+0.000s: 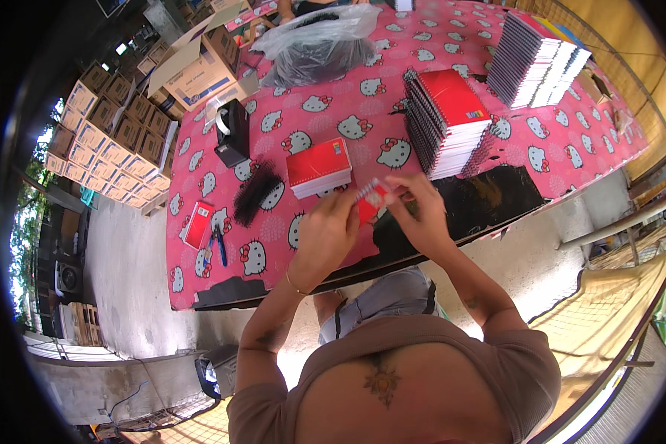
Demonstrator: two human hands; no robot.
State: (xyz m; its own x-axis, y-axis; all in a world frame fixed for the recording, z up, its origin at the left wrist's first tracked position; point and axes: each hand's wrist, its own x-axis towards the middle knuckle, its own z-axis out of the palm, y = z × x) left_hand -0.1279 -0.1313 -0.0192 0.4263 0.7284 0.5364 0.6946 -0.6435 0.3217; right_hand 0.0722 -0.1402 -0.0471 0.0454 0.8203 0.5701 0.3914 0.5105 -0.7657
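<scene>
In front of me, near the table's front edge, I hold a small red notebook whose upper edge looks spiral-bound. My left hand is closed on its left side. The fingers of my right hand are bent in a pinch at its upper right edge; fine detail is blurred there. Just beyond my left hand lies a stack of red-covered booklets. Black binding coils are heaped left of that stack. Farther left, pliers with blue handles lie by a single red booklet.
A tall stack of red spiral notebooks stands to the right, with more notebooks behind. A black tape dispenser, a plastic bag of black coils and an open carton sit farther back. Cartons are piled left.
</scene>
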